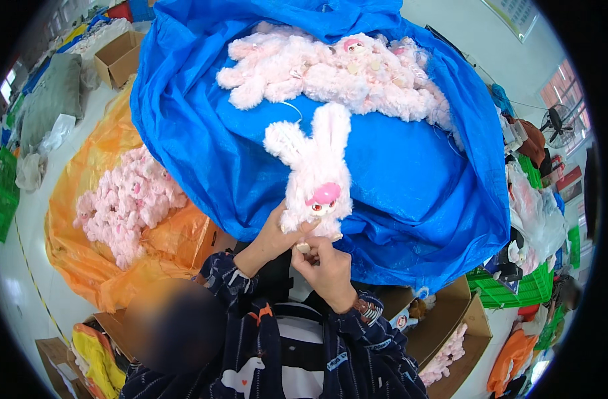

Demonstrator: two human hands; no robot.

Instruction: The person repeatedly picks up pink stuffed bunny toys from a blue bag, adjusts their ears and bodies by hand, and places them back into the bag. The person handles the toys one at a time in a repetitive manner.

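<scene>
A pale pink plush bunny doll (317,174) with long ears, a bright pink tuft and a small face is held upright before me. Around its lower left side my left hand (274,236) is closed, the thumb on its front. At the doll's bottom my right hand (327,269) pinches a small beige foot piece (303,248) between thumb and fingers. Behind the doll spreads a blue plastic sheet (410,179). More pink plush dolls (337,70) lie heaped on the sheet's far part.
An orange plastic bag (178,236) at left bears a heap of small pink plush pieces (132,196). Cardboard boxes (473,332) stand at lower right, one holding pink plush. A green crate (516,287) is at right. Another cardboard box (121,56) stands at far left.
</scene>
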